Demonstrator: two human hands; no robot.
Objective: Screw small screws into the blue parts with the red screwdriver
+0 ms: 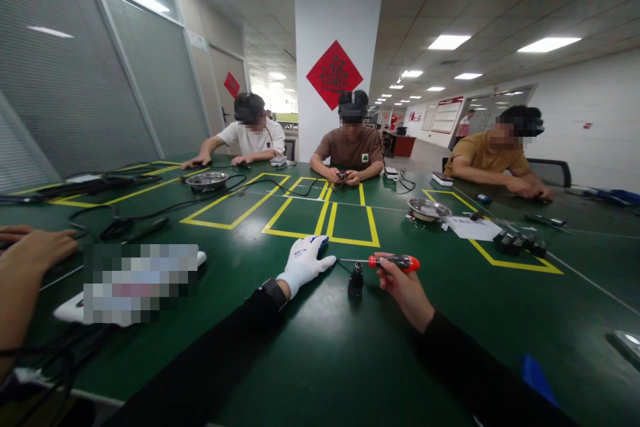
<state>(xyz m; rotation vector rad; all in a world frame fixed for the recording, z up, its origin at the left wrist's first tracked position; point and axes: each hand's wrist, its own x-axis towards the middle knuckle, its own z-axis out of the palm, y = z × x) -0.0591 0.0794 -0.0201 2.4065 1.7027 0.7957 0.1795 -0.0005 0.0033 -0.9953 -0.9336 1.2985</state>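
My left hand [306,261], in a white glove with blue fingertips, reaches over the green table, its thumb by the tip of the screwdriver shaft. The glove's fingers look extended, with nothing visible held in them. A red and black screwdriver [400,263] lies level in my right hand [403,287], which is bare and pinches the handle. Its thin shaft points left toward the glove. Just below the shaft, a black cylindrical part [356,280] stands upright on the table between my hands.
Yellow tape outlines mark the green table [310,360]. Metal bowls [429,209] [207,180], a paper [473,228] and black parts [520,242] lie beyond. A white device [135,283] and another person's hand [43,250] are at left. Three people sit opposite.
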